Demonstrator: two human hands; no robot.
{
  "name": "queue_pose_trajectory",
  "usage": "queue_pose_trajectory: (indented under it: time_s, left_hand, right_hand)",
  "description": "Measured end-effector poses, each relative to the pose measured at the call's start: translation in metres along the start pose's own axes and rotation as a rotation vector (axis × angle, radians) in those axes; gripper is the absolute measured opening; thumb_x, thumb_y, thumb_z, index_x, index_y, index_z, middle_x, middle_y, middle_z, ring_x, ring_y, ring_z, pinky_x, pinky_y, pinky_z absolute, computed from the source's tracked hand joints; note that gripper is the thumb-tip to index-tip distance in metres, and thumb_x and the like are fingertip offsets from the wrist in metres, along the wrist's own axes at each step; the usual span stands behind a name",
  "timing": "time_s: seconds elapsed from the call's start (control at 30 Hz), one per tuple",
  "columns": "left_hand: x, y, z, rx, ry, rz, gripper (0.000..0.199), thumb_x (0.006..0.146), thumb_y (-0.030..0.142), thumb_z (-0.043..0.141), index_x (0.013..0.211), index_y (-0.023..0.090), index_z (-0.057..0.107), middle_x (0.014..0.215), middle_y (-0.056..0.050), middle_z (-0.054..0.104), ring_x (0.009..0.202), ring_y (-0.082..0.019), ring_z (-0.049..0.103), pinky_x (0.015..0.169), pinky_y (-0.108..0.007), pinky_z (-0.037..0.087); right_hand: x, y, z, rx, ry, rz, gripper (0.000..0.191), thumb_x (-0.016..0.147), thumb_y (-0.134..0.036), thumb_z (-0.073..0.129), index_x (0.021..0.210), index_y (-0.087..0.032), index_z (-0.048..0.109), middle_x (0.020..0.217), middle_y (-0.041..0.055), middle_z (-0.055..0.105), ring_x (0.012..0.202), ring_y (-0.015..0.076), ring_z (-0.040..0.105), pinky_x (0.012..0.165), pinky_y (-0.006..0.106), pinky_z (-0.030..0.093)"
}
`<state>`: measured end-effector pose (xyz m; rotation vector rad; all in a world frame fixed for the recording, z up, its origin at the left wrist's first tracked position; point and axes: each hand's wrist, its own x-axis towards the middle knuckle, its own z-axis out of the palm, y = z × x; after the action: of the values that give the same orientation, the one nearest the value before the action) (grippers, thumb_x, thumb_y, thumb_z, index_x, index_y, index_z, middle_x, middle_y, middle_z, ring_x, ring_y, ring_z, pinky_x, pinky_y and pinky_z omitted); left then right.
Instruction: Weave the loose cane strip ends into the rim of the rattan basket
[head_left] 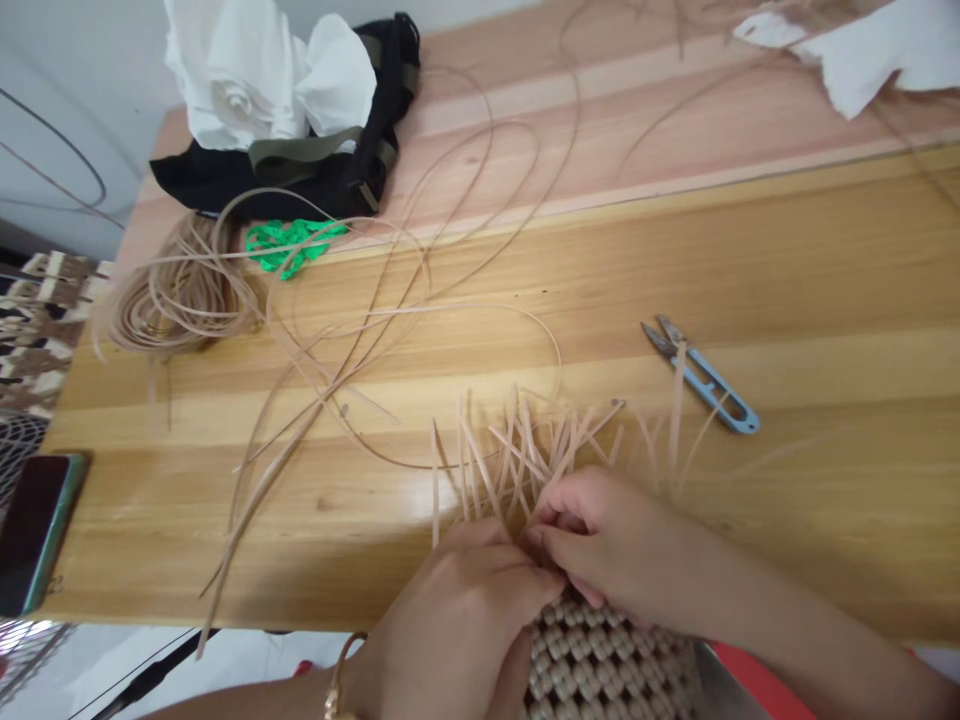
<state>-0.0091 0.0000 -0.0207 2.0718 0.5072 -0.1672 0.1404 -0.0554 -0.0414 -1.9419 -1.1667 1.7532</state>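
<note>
A beige woven piece (600,660) with an open lattice pattern lies at the table's front edge, and loose strip ends (517,450) fan out beyond it. My left hand (465,610) is closed over the piece's upper left edge, with its fingertips bent down on the weave. My right hand (600,540) pinches at the same edge, thumb and forefinger together among the strips, touching the left fingertips. The exact strip between the fingers is hidden. Right of the strips, blue thread snips (709,380) lie with their blades apart.
A coil of beige strips (180,290) sits at the left, its long loops spreading over the wooden table (825,300). Green cord (292,243), a black bag (300,180) with white cloth and a phone (37,530) also lie there. White paper (885,50) is at the back right.
</note>
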Motion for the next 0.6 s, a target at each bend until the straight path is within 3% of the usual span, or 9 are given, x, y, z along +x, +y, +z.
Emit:
queue_pose_trajectory:
  time_s: [0.1,0.2,0.43,0.6]
  left_hand:
    - [-0.001,0.003,-0.002,0.025,0.037,-0.042,0.032,0.078,0.007,0.039,0.086,0.018,0.068,0.084,-0.005,0.068,0.083,-0.017,0.059,0.076,-0.028,0.046]
    - [0.000,0.007,-0.006,0.000,-0.001,-0.088,0.033,0.079,0.008,0.038,0.081,0.020,0.069,0.081,-0.004,0.066,0.081,-0.016,0.058,0.075,-0.027,0.046]
    - [0.001,0.008,-0.006,-0.051,-0.051,-0.122,0.035,0.078,0.006,0.039,0.082,0.023,0.069,0.080,-0.001,0.067,0.080,-0.015,0.057,0.078,-0.027,0.046]
    - [0.000,0.006,-0.006,-0.078,-0.013,-0.126,0.036,0.073,0.003,0.040,0.082,0.022,0.069,0.085,-0.001,0.067,0.083,-0.015,0.058,0.080,-0.027,0.046]
  right_hand:
    - [0.002,0.001,0.000,0.039,-0.011,-0.013,0.021,0.077,-0.018,0.043,0.059,-0.016,0.054,0.046,-0.0028,0.053,0.042,0.0070,0.045,0.040,0.018,0.026]
    - [0.001,0.004,0.005,0.057,0.040,-0.056,0.022,0.078,-0.018,0.041,0.061,-0.017,0.055,0.051,-0.0018,0.055,0.048,0.0086,0.048,0.041,0.018,0.027]
    - [-0.003,0.004,0.011,0.056,0.115,-0.088,0.023,0.078,-0.015,0.037,0.061,-0.016,0.053,0.051,-0.0010,0.054,0.048,0.0098,0.048,0.042,0.021,0.026]
    - [-0.002,0.005,0.014,0.020,0.153,-0.092,0.025,0.079,-0.017,0.036,0.059,-0.017,0.050,0.051,-0.0010,0.053,0.047,0.0097,0.046,0.043,0.021,0.027]
